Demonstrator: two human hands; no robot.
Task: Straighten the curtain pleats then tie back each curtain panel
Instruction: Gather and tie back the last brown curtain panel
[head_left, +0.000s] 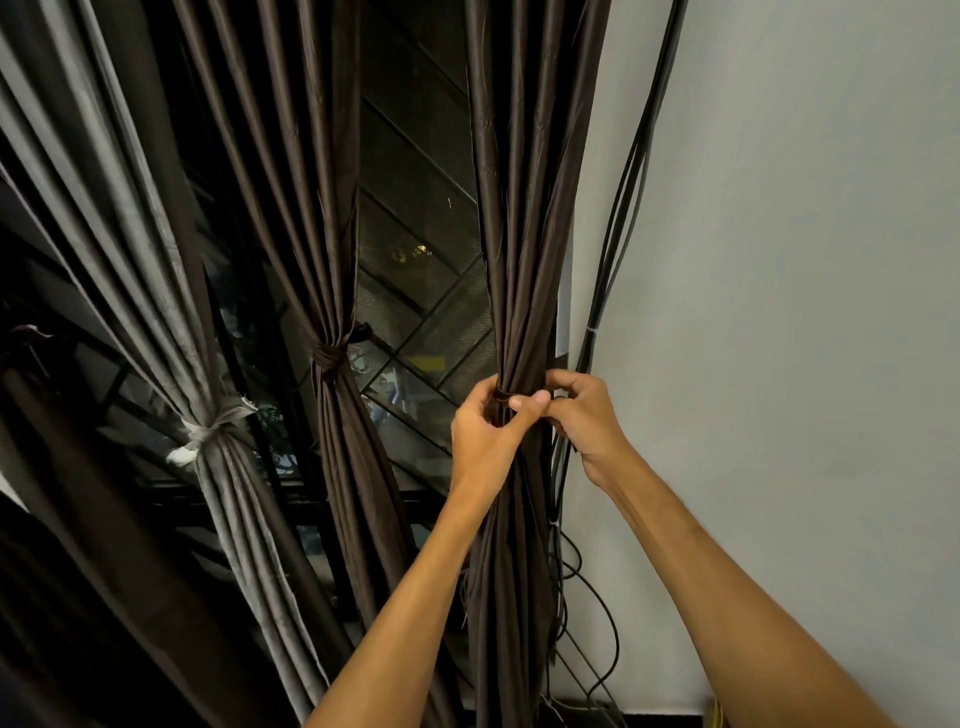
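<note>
A dark brown curtain panel (524, 234) hangs bunched next to the wall on the right. A thin brown tie-back strip (503, 396) wraps its gathered waist. My left hand (485, 431) pinches the strip at the front of the bunch, thumb stretched across the pleats. My right hand (584, 415) curls round the bunch from the wall side and pinches the strip's other end. To the left, a second brown panel (322, 249) is knotted with its own tie (328, 357), and a grey panel (124, 244) is knotted with a pale tie (208, 428).
Black cables (618, 218) run down the white wall (805, 260) just right of the held panel and loop near the floor. A dark window with a diagonal metal grille (415, 291) lies behind the curtains. More dark fabric (78, 571) hangs at the lower left.
</note>
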